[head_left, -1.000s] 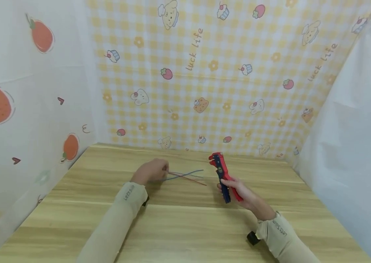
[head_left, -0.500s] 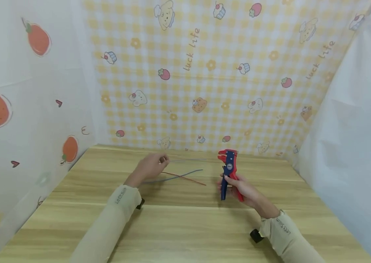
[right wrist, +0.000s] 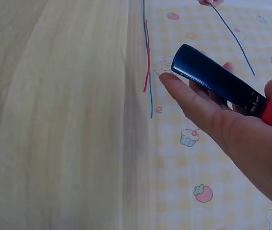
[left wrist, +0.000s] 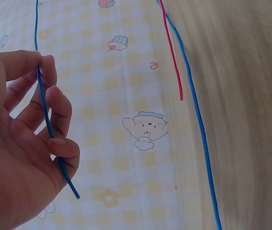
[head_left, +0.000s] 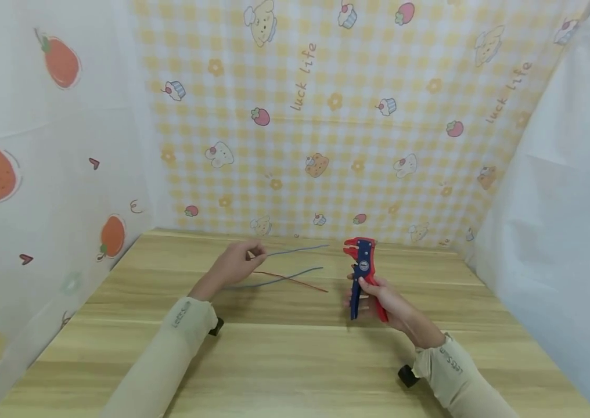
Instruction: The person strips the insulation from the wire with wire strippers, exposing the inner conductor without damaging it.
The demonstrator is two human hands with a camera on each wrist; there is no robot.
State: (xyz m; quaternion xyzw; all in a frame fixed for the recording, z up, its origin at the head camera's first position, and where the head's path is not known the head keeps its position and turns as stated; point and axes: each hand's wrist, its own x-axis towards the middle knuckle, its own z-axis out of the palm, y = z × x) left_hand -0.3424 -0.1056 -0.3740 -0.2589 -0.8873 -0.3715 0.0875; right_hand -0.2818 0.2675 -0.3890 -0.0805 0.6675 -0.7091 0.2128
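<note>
Between thumb and index finger, my left hand (head_left: 234,262) pinches a thin blue wire (head_left: 297,251) above the far left of the table. In the left wrist view the held wire (left wrist: 36,28) runs past the palm, its short end hanging below the fingers. My right hand (head_left: 386,302) holds a wire stripper (head_left: 364,255) with one navy and one red handle, its red head pointing away from me. The thumb lies on the navy handle. A red wire (head_left: 308,285) and a second blue wire (head_left: 263,284) lie crossed on the table between the hands.
The wood-grain table (head_left: 284,366) ends at the back against a yellow checked cloth (head_left: 326,133). White sheets stand to the left (head_left: 65,232) and right (head_left: 551,220). A small black device (head_left: 407,375) is strapped at the right wrist.
My left hand has drawn one blue wire away from the other wires, up and to the left. The right hand has turned the wire stripper more upright and shifted slightly right.
</note>
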